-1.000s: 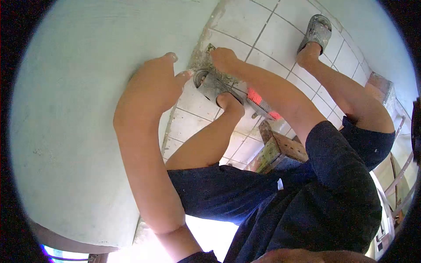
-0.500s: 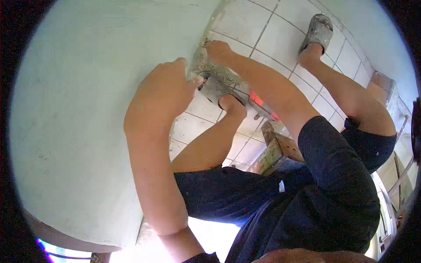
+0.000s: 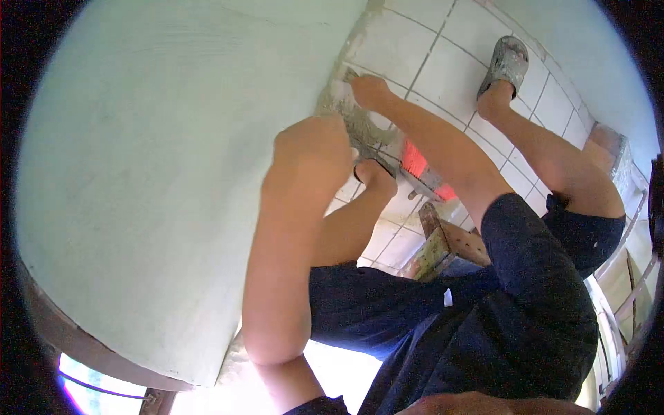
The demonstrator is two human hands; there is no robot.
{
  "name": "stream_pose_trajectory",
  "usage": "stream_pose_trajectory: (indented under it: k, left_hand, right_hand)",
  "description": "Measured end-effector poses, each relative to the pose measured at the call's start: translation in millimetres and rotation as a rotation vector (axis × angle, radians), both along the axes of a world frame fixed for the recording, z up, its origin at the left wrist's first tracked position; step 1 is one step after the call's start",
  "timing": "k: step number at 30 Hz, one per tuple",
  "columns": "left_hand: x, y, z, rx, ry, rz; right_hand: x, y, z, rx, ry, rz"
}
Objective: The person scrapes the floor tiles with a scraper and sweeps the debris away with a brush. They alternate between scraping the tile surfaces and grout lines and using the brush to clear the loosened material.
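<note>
My left hand [image 3: 315, 149] is near the pale green wall [image 3: 159, 173], its back toward the camera. Its fingers are mostly hidden and only the thumb tip shows. Farther up, my right hand [image 3: 370, 92] is closed at the wall's foot, just above the white floor tiles [image 3: 394, 41]. A small, dirty-looking thing [image 3: 351, 74] sticks out of its fingers; what it is I cannot make out. Wet grey-brown material [image 3: 360, 124] lies on the floor between the hands, along the wall's edge.
A red-bristled brush [image 3: 415, 160] lies on the tiles below my right forearm. Near it stands a worn wooden stool [image 3: 443, 242]. One grey clog [image 3: 509, 63] is on my far foot; the other is mostly hidden behind my left hand. A block [image 3: 603, 146] stands at the right wall.
My left hand has moved right across the wall, and its fingers have turned out of sight. My right hand went slightly up and left, then came back right and down.
</note>
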State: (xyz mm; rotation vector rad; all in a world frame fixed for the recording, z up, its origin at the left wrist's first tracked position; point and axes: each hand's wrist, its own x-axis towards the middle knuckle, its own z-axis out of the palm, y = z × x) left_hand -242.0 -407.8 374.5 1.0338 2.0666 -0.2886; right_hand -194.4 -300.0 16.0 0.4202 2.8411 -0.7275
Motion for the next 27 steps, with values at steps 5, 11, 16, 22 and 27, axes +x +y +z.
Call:
stream_pose_trajectory:
  k: [5, 11, 16, 22, 27]
  left_hand:
    - [19, 15, -2, -0.038, 0.024, -0.026]
    - [37, 20, -9, 0.096, 0.03, -0.109]
    - [28, 32, -2, 0.036, -0.007, -0.087]
    - [23, 24, -1, 0.066, 0.021, -0.095]
    - [21, 28, -7, 0.09, 0.05, -0.132]
  right_hand:
    - [54, 8, 13, 0.006, -0.083, 0.02]
    - [-24, 14, 2, -0.065, 0.001, -0.124]
    - [13, 32, 13, 0.037, -0.123, -0.018]
    - [62, 55, 16, 0.079, -0.095, -0.095]
    - [-17, 67, -4, 0.123, 0.021, -0.027]
